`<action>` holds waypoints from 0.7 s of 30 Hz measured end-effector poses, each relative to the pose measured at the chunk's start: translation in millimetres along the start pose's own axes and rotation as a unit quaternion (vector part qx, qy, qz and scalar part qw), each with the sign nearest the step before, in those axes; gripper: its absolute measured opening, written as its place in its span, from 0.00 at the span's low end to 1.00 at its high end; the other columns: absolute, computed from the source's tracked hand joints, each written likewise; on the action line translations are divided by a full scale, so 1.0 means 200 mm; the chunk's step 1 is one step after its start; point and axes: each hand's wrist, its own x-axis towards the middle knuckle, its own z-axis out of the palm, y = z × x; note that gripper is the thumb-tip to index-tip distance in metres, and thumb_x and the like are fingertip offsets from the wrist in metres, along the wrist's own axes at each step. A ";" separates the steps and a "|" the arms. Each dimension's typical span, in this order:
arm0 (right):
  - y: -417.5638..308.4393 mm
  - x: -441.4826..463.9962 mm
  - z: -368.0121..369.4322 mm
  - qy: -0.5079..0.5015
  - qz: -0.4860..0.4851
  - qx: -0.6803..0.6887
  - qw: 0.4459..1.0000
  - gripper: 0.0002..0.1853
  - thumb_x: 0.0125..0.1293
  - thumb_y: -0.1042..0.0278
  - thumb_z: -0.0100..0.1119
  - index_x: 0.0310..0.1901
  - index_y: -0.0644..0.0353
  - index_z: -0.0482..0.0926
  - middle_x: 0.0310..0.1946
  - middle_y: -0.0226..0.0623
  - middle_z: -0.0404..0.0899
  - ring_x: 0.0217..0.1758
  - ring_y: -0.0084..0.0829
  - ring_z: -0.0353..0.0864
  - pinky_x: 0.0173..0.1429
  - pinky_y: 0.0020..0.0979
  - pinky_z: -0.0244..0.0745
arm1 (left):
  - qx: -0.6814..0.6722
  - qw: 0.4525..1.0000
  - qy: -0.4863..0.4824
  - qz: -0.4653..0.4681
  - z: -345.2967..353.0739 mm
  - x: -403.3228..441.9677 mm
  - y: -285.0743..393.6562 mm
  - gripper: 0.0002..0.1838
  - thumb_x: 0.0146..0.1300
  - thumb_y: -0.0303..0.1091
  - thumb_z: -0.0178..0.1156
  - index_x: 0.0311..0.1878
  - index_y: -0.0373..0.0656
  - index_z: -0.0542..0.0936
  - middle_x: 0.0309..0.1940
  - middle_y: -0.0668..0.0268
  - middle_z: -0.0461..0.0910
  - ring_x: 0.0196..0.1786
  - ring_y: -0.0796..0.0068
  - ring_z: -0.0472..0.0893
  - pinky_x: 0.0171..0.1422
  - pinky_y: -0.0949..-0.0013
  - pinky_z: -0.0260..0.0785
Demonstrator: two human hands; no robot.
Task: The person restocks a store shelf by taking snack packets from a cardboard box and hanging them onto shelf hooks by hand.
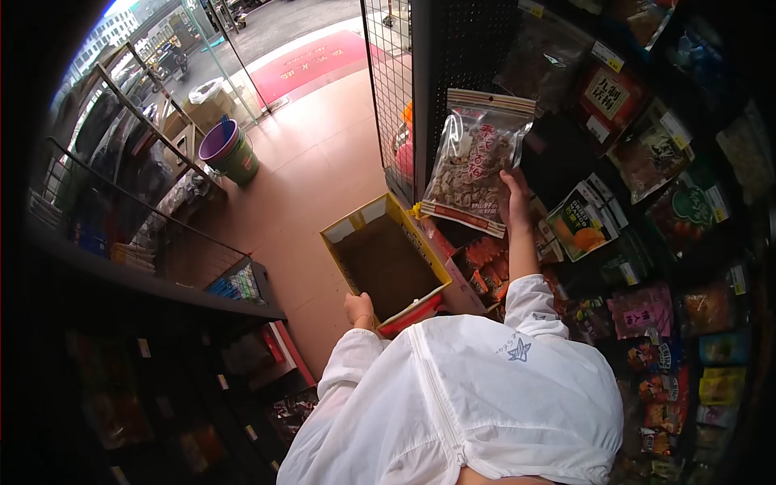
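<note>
My right hand (516, 202) grips a clear snack bag (475, 162) by its right edge. Small brownish pieces fill the bag, which has red lettering and a brown-striped top seal. It is held up in front of the shelf. Lower down, my left hand (358, 308) is closed on the near left rim of a yellow cardboard box (346, 275). The box is open at the top and its brown bottom shows. Both arms are in white jacket sleeves.
Packaged snacks hang along the shelf wall on the right, among them a dried mango pack (584, 218). Red-wrapped items (487, 267) fill a box below. A wire mesh panel (390, 89) stands by the doorway. A green bucket (232, 153) and a dark shelf are on the left.
</note>
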 end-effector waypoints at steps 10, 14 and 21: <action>-0.51 0.51 0.18 0.024 -0.152 -0.056 0.986 0.17 0.57 0.69 0.51 0.49 0.58 0.67 0.41 0.30 0.70 0.44 0.23 0.69 0.46 0.23 0.62 | 0.007 1.000 0.009 0.007 -0.01 -0.01 0.02 0.17 0.48 0.37 0.52 0.39 0.34 0.72 0.36 0.47 0.75 0.41 0.50 0.75 0.45 0.57 0.68; -0.56 0.64 0.22 0.033 -0.178 -0.085 0.980 0.19 0.54 0.71 0.53 0.49 0.62 0.66 0.44 0.33 0.69 0.48 0.26 0.67 0.50 0.25 0.61 | 0.020 1.000 0.015 -0.003 -0.01 -0.02 0.02 0.18 0.49 0.38 0.52 0.39 0.35 0.72 0.37 0.47 0.75 0.41 0.50 0.75 0.45 0.57 0.68; -0.47 0.87 0.19 0.034 -0.284 -0.192 0.939 0.26 0.52 0.68 0.57 0.52 0.68 0.63 0.49 0.40 0.66 0.52 0.30 0.65 0.56 0.27 0.57 | 0.013 1.000 0.022 -0.011 0.00 -0.01 0.00 0.18 0.49 0.38 0.52 0.41 0.35 0.72 0.38 0.48 0.75 0.42 0.50 0.75 0.45 0.57 0.67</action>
